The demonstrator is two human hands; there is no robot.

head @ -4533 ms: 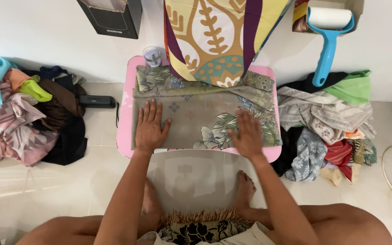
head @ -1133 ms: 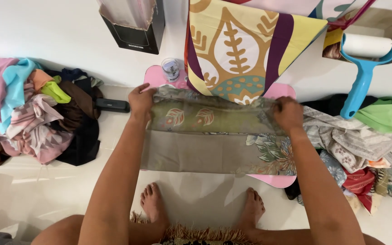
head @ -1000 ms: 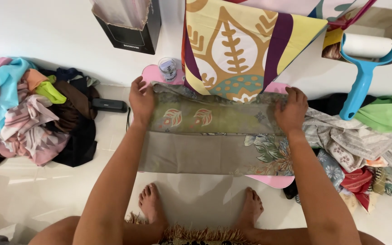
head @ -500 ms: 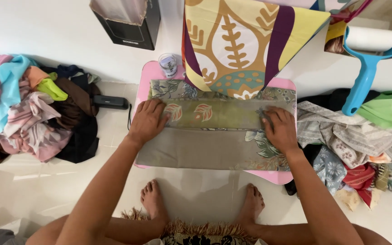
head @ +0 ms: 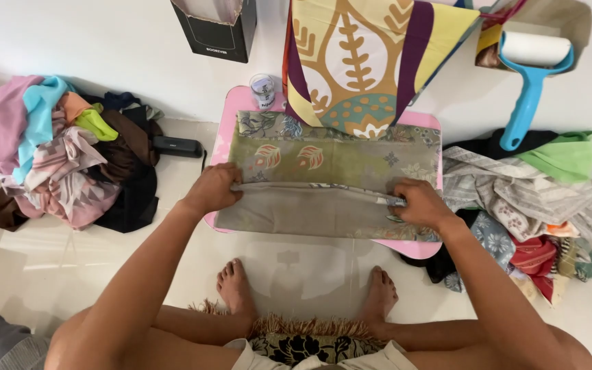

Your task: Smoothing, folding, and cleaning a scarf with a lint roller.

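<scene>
Pinching the near fold of the cloth (head: 323,185) at either end, the left hand (head: 212,190) and right hand (head: 421,204) each have their grip clamped on it. It lies on the pink bench (head: 419,247), folded lengthwise into a band, perhaps two or three layers. Further folding remains. Piles of clothes wait at left (head: 63,157) and right (head: 529,199).

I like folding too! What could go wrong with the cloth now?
Both hands, left hand and right hand, pinch the fold edge of the floral cloth. Its near part hangs over the pink table, so it might slide off. Pulling it could also tip the small jar standing beside its far edge.
</scene>
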